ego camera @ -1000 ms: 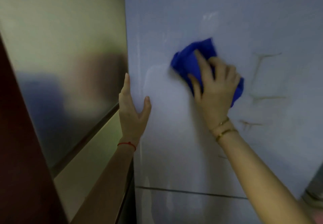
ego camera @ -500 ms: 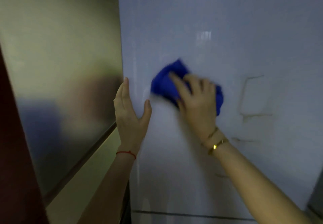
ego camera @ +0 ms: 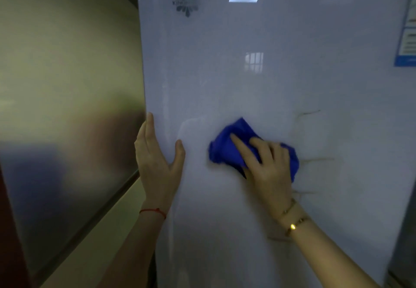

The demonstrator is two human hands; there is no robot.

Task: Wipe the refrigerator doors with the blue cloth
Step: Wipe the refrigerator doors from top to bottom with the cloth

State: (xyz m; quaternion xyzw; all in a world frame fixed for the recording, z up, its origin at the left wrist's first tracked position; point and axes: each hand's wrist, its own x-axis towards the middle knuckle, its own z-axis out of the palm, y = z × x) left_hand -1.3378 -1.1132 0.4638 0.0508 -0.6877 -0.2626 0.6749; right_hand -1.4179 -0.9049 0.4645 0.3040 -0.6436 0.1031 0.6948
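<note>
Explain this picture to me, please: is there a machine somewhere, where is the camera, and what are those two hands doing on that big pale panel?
There is no machine here. A person wears a wide-angle camera on the head, looking forward and down, so you see that person's own two arms from above.

The big pale panel is a refrigerator door, glossy enough to mirror a ceiling light. It bears a dark logo near the top and a blue-edged label at the right edge.

The right hand lies on a crumpled blue cloth, with its fingers curled over it, holding it against the door. The left hand holds the door's left edge, fingers straight along the side and thumb on the front.

Faint brownish marks show on the door just right of the cloth. To the left stands a brushed metal surface.
</note>
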